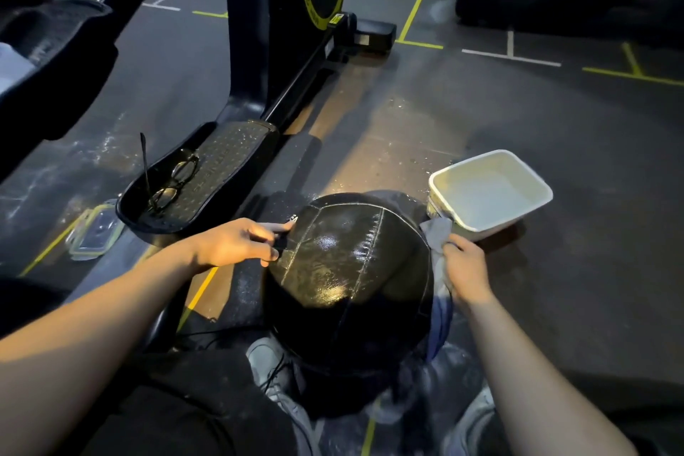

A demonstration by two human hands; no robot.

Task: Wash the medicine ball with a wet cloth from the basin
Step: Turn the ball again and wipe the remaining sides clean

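The medicine ball (351, 281) sits on the floor (555, 289) between the person's feet, directly in front of the sitting person. It is round, so it has no long axis; its stitched seams meet at a point on its upper left side, and the panels fan out from there toward the viewer. Its skin is black, woven in texture, and glossy with wet patches.

The left hand (237, 242) rests on the ball's upper left, its fingers pinching a small dark tab near the seam junction. The right hand (464, 266) is closed around a grey cloth (438, 233), which is crumpled and pressed against the ball's right side, with more fabric hanging below.

Just right of the ball and beyond it stands the basin (492, 192), a white rounded rectangular plastic tub. Left of the ball, a pair of dark-rimmed glasses (174, 179) lies on the studded black pedal (207, 174) of an exercise machine.
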